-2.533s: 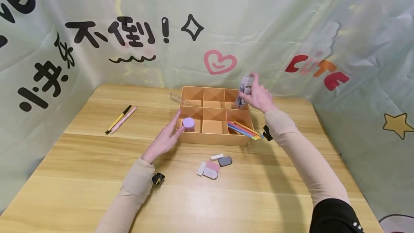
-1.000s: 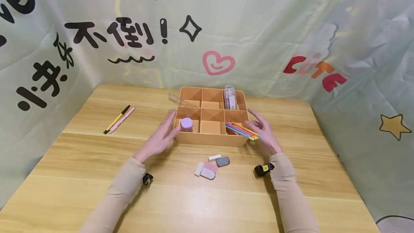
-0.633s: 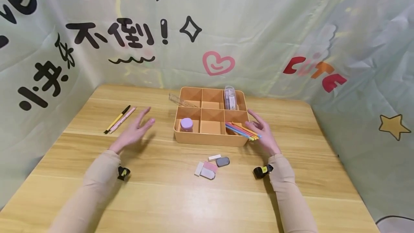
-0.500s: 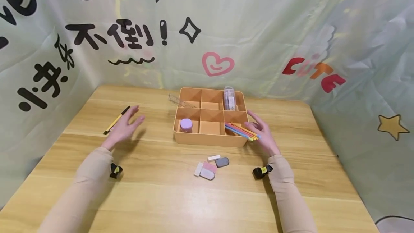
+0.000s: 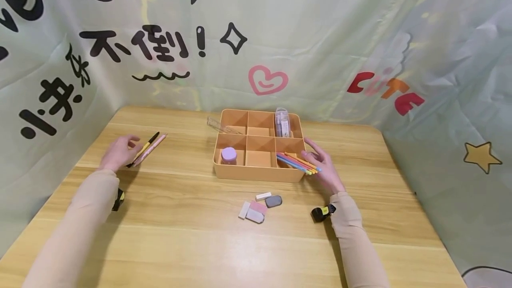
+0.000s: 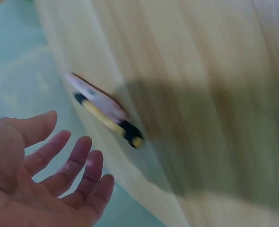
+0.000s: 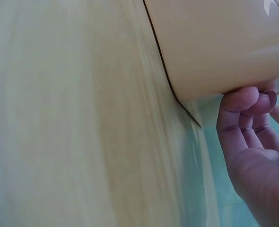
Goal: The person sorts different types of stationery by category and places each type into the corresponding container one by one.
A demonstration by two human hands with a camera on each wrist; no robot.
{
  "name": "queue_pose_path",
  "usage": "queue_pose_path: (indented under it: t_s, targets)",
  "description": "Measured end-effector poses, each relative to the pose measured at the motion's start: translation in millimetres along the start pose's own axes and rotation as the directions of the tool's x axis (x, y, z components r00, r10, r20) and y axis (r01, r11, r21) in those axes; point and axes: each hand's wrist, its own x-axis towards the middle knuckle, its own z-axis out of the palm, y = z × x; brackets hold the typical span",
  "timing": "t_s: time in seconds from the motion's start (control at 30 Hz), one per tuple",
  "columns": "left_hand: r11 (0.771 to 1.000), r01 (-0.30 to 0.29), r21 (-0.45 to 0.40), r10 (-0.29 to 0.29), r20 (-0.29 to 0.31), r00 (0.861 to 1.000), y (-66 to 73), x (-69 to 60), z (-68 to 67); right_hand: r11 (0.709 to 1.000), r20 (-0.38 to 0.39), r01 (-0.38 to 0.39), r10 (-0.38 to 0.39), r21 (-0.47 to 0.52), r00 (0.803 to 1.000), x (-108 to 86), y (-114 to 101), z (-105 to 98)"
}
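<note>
At left in the head view, I have the left hand (image 5: 118, 152), its fingers loosely parted and holding nothing, just beside a yellow pen (image 5: 146, 146) and a pink pen (image 5: 151, 149). Right of center, the right hand (image 5: 326, 169) rests half-bent fingers against the end of a divided box (image 5: 256, 173), without closing round it. Colored pencils (image 5: 298, 163) jut from its lower-right compartment.

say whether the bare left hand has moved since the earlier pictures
Yes, the left hand has moved leftward, farther from the printed pink heart on the fabric backdrop.
</note>
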Motion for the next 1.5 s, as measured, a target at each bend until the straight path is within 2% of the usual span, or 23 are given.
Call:
queue_pose_path:
  t_s: [0.13,0.27,0.83,1.1,1.3,1.5]
  targets:
    - [0.999,0.041,0.007,-0.041,0.032,0.999,-11.6,-1.3,-3.4,0.999,0.010,-0.002,0.002,0.032,1.000,-0.8,0,2]
    - [0.997,0.073,0.001,-0.073,0.059,0.996,-17.3,-3.1,-2.8,0.999,0.008,-0.002,0.002,0.032,1.000,-1.6,0,3]
    - [0.995,0.096,-0.037,-0.094,0.054,0.994,-19.9,1.4,4.9,0.999,-0.016,-0.020,0.020,0.030,1.000,-0.7,2,3]
    - [0.995,0.098,-0.024,-0.098,0.038,0.995,-18.2,1.9,5.3,0.999,-0.015,-0.031,0.031,0.026,0.999,-0.6,2,2]
    - [0.992,0.122,-0.018,-0.121,0.038,0.992,-16.1,2.2,5.8,0.999,-0.018,-0.036,0.036,0.030,0.999,-1.0,2,3]
    - [0.992,0.127,0.018,-0.127,0.032,0.991,-12.6,3.7,7.2,0.999,-0.026,-0.032,0.032,0.029,0.999,-1.2,1,3]
